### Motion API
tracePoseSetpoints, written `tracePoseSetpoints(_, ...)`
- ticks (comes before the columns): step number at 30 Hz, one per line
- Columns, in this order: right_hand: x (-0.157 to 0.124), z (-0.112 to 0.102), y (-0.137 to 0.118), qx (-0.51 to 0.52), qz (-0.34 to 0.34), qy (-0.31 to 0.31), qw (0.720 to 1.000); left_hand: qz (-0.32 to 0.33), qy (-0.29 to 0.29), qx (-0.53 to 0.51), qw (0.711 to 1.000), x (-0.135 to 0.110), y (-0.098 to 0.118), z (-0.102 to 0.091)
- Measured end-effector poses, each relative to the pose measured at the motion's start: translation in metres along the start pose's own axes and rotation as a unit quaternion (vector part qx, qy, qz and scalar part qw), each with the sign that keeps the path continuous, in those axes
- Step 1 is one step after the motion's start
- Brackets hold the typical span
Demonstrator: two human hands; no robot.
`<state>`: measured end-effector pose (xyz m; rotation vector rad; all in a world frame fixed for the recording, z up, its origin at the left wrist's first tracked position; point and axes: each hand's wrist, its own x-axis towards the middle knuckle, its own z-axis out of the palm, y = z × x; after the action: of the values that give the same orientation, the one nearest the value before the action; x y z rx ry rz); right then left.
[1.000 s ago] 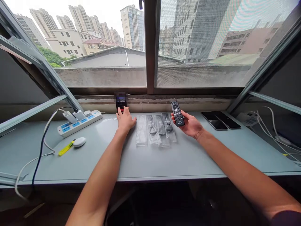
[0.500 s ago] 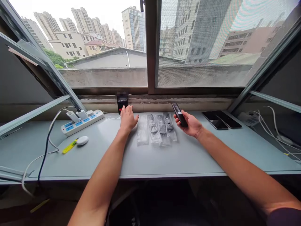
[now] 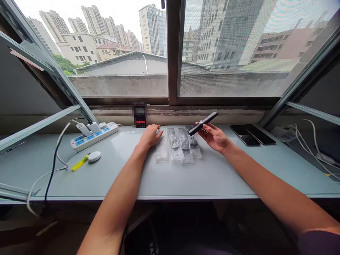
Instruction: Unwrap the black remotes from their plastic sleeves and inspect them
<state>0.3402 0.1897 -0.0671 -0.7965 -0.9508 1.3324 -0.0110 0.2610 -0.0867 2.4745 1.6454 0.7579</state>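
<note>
Four clear plastic bags (image 3: 175, 145) lie in a row near the back edge of the pale grey desk (image 3: 202, 177), three holding black remote controls (image 3: 173, 140). The hands are apart: the right hand (image 3: 215, 138) pinches a slim black remote control (image 3: 202, 123), now tilted nearly level, and the open left hand (image 3: 150, 136) has moved rightward to the leftmost bag (image 3: 162, 150).

Bright daylight thru window (image 3: 173, 53), glare on desk (image 3: 124, 141), blown-out sky (image 3: 63, 10), edges warped

Power strip (image 3: 94, 136), white mouse (image 3: 94, 156), yellow highlighter (image 3: 80, 163) on sill; two smartphones (image 3: 244, 135).
</note>
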Motion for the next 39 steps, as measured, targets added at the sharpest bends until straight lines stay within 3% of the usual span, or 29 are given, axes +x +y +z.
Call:
tracePoseSetpoints(4,-0.003,0.002,0.002,-0.155,-0.147,0.009,0.977,0.012,-0.021,-0.022,0.999,0.001,-0.002,0.002)
tracePoseSetpoints(8,-0.007,0.001,-0.001,-0.355,-0.311,0.016,0.881,0.012,-0.025,-0.025,0.999,0.000,-0.002,0.003)
tracePoseSetpoints(10,-0.008,0.000,-0.003,-0.426,-0.342,0.023,0.837,0.006,-0.023,-0.031,0.999,-0.001,-0.001,0.003)
tracePoseSetpoints(12,-0.008,-0.001,-0.003,-0.456,-0.329,0.043,0.826,-0.002,-0.019,-0.037,0.999,-0.001,0.000,0.002)
tracePoseSetpoints(16,-0.002,-0.006,0.002,-0.420,-0.179,0.060,0.888,-0.025,-0.022,-0.026,0.999,-0.002,0.005,-0.003)
tracePoseSetpoints(18,0.002,-0.011,0.005,-0.423,-0.098,0.058,0.899,-0.053,-0.030,-0.004,0.998,-0.002,0.009,-0.007)
tracePoseSetpoints(21,0.004,-0.016,0.007,-0.502,-0.047,0.066,0.861,-0.100,-0.047,0.026,0.994,-0.004,0.016,-0.013)
tracePoseSetpoints(25,0.001,-0.015,0.005,-0.582,-0.047,0.042,0.811,-0.121,-0.064,0.038,0.990,-0.006,0.022,-0.019)
tracePoseSetpoints(31,-0.003,-0.008,0.004,-0.629,-0.002,0.025,0.777,-0.108,-0.067,0.034,0.991,-0.008,0.026,-0.020)
tracePoseSetpoints(35,0.000,-0.014,0.009,-0.657,-0.032,0.008,0.753,-0.096,-0.071,0.036,0.992,-0.008,0.027,-0.019)
tracePoseSetpoints(39,0.005,-0.024,0.015,-0.655,-0.065,0.000,0.753,-0.090,-0.071,0.024,0.993,-0.006,0.024,-0.016)
